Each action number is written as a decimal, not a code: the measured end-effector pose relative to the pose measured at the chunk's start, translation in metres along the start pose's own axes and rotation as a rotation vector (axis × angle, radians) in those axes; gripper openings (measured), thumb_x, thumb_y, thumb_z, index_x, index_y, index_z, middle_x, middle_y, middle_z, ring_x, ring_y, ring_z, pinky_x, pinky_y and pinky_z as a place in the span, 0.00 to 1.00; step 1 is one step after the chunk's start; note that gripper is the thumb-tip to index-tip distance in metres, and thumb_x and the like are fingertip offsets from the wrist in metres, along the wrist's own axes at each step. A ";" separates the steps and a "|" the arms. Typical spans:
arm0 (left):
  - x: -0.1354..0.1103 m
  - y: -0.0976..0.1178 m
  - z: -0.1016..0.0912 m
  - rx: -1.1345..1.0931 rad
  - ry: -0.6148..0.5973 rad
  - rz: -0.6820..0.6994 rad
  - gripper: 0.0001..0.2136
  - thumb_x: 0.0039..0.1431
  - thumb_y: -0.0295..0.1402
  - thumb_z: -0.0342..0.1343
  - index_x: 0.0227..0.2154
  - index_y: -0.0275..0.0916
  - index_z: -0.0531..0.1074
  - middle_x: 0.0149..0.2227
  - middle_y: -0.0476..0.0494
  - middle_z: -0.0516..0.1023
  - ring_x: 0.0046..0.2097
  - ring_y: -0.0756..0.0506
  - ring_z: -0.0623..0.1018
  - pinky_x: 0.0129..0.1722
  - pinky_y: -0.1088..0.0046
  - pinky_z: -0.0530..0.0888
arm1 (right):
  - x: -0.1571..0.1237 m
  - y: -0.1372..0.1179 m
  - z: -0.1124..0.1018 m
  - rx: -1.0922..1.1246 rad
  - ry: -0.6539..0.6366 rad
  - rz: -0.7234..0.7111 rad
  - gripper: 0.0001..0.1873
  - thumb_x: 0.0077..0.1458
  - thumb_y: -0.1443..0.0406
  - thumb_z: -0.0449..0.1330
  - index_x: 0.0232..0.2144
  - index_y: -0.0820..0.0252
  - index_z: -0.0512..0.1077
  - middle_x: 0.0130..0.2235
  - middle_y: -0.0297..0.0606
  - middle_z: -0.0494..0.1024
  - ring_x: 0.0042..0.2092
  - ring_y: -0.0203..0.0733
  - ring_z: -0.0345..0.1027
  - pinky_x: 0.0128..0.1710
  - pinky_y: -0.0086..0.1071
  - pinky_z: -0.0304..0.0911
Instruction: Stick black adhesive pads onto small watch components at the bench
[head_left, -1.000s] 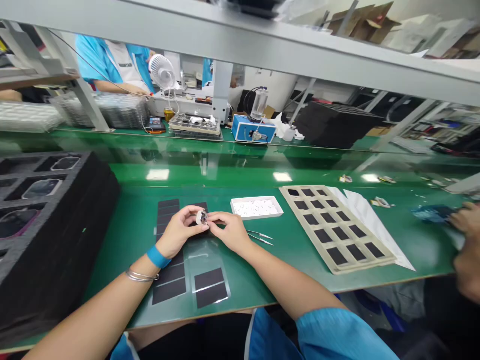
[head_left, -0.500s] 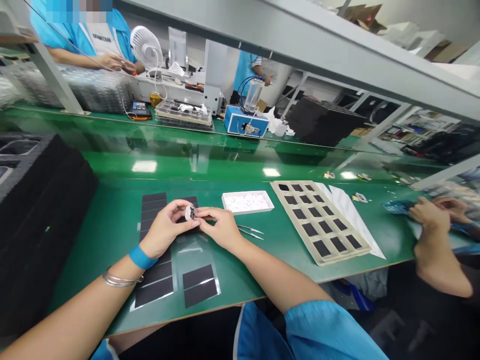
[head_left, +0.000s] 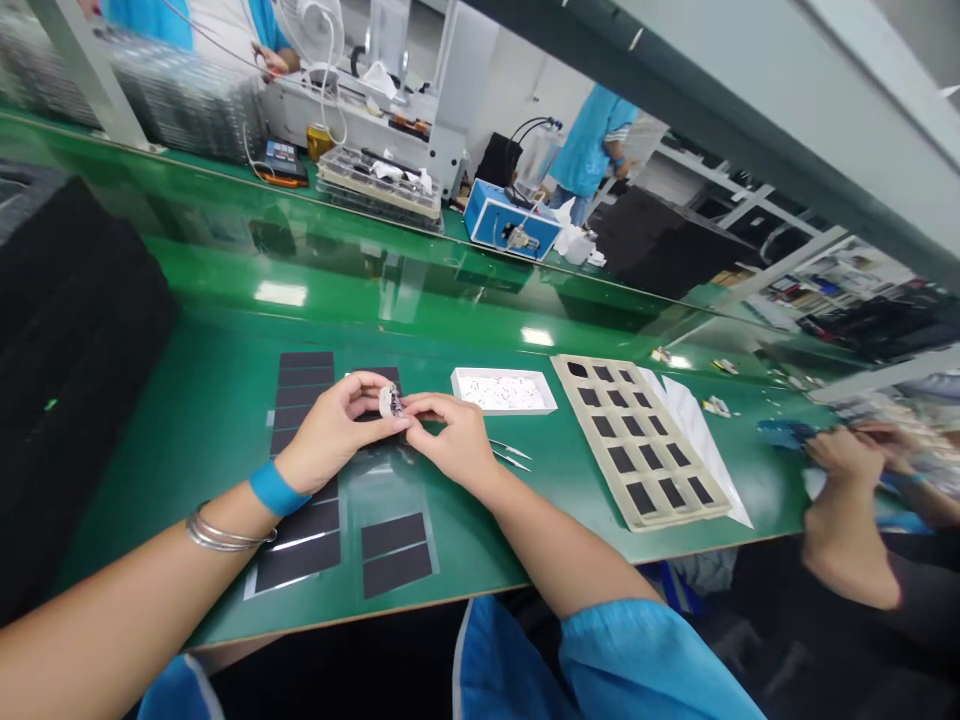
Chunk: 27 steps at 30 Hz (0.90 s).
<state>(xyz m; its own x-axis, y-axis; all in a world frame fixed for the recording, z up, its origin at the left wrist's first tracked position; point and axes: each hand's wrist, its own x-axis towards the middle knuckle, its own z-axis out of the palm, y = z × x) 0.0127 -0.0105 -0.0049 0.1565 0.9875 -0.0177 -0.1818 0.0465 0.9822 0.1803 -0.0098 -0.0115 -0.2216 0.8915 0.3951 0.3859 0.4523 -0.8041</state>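
Note:
My left hand (head_left: 337,430) and my right hand (head_left: 446,440) meet over the green bench, both pinching a small white part (head_left: 388,401) with a dark metal piece on it. The left fingers curl round its left side, and the right fingertips press on its right side. Under my hands lie clear backing sheets with black rectangular pads (head_left: 396,553). Tweezers (head_left: 510,455) lie just right of my right hand. A shallow white tray (head_left: 504,390) of tiny pieces sits beyond them.
A beige tray with dark rectangular pockets (head_left: 637,440) lies to the right on a white sheet. Black foam trays (head_left: 67,330) stack at the left. Another person's hands (head_left: 847,470) work at the far right. Across the conveyor stand a blue box (head_left: 510,225), a fan and other workers.
My hands keep pinching the small part with almost no movement. My view has tilted and swung, so the bench appears shifted. The neighbouring person's hands have come further into view at the right.

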 end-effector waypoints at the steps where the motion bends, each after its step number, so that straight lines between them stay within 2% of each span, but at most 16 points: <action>1: 0.000 0.001 0.000 -0.030 -0.002 -0.015 0.23 0.37 0.34 0.73 0.37 0.36 0.71 0.35 0.46 0.77 0.39 0.47 0.78 0.41 0.72 0.74 | 0.001 0.000 -0.002 -0.009 0.006 -0.011 0.05 0.49 0.66 0.59 0.27 0.58 0.76 0.38 0.40 0.82 0.39 0.41 0.78 0.40 0.32 0.74; 6: -0.002 0.007 0.000 -0.203 0.022 -0.118 0.24 0.36 0.33 0.73 0.38 0.36 0.72 0.35 0.46 0.78 0.36 0.48 0.78 0.39 0.71 0.77 | 0.011 0.000 -0.028 -0.184 0.142 0.000 0.05 0.49 0.67 0.58 0.27 0.58 0.75 0.38 0.38 0.82 0.39 0.40 0.77 0.42 0.33 0.73; 11: -0.002 0.010 0.001 -0.228 0.019 -0.185 0.26 0.36 0.33 0.73 0.42 0.37 0.74 0.38 0.45 0.79 0.36 0.47 0.79 0.41 0.68 0.79 | 0.024 0.009 -0.060 -0.365 0.271 0.068 0.05 0.50 0.66 0.57 0.27 0.58 0.74 0.34 0.36 0.81 0.35 0.41 0.76 0.42 0.35 0.72; 17: -0.002 0.009 -0.001 -0.212 0.021 -0.211 0.25 0.37 0.34 0.73 0.41 0.36 0.75 0.38 0.42 0.80 0.36 0.45 0.80 0.39 0.67 0.80 | 0.031 0.023 -0.075 -0.514 0.242 0.176 0.04 0.46 0.68 0.57 0.24 0.58 0.72 0.28 0.34 0.79 0.33 0.41 0.75 0.39 0.35 0.70; 27: -0.005 0.014 -0.005 -0.228 -0.030 -0.179 0.22 0.42 0.32 0.72 0.42 0.38 0.74 0.36 0.46 0.80 0.35 0.49 0.80 0.35 0.79 0.79 | 0.037 0.034 -0.086 -0.617 0.210 0.300 0.05 0.44 0.71 0.57 0.24 0.59 0.72 0.27 0.34 0.78 0.33 0.42 0.75 0.37 0.34 0.68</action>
<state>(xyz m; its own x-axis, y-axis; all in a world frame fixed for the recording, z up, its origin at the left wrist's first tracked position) 0.0045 -0.0139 0.0075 0.2336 0.9558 -0.1785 -0.3613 0.2558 0.8967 0.2624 0.0413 0.0141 0.1264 0.9377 0.3236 0.8527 0.0640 -0.5185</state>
